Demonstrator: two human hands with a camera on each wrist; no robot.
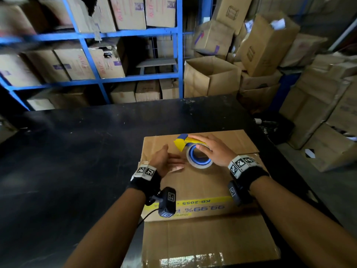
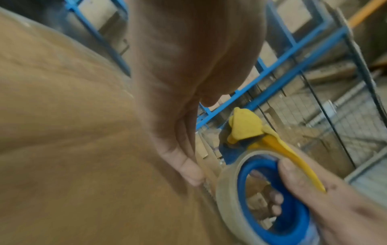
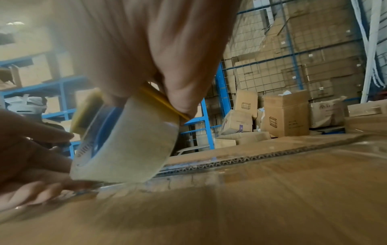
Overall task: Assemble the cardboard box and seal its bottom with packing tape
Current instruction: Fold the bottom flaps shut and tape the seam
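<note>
Right hand grips tape roll on seemingly closed box.

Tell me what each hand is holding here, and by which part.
The right hand grips the tape dispenser over its top, thumb inside the blue core. The left hand holds nothing; its straight fingers lie on the cardboard box.

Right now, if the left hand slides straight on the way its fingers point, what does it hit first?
Probably the tape roll. The left hand lies open on the cardboard box, fingers pointing at the roll that the right hand grips. The gap looks small; depth is unclear.
</note>
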